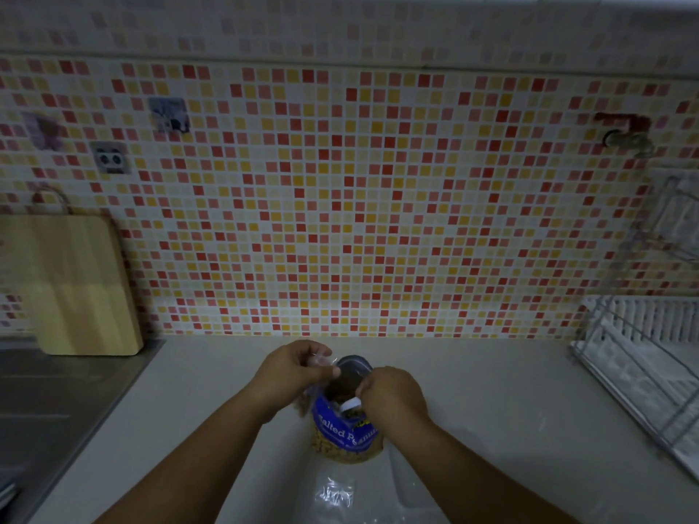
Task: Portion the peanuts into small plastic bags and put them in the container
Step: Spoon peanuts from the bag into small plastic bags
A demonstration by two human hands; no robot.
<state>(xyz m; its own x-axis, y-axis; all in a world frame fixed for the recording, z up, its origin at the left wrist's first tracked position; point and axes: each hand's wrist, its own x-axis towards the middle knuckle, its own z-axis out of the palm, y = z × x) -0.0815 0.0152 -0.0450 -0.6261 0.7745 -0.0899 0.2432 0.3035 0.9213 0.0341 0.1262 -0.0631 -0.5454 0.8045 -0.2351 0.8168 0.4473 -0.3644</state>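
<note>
On my feed both hands work over the middle of the pale tabletop, close to the front edge. The peanut bag, blue with a clear lower part full of nuts, stands upright between the wrists, its mouth open towards the wall. The left hand hovers just above and left of that mouth. Its fingers are curled and pinch the top of a small plastic bag, which is clear and crumpled against the palm. The right hand sits at the right rim of the peanut bag with its fingers bent inwards over the opening. They seem to grip a white scoop whose end dips inside the bag among the peanuts, though I cannot make out its shape for certain. Just behind the mouth, between the two hands, I see a dark round shape with a bluish rim, and I cannot tell whether it is the container. A loose clear bag lies flat on the tabletop nearer to me, apart from both hands. A wooden cutting board leans on the mosaic tile wall at the left above a steel sink, and a wire dish rack stands at the right.
</note>
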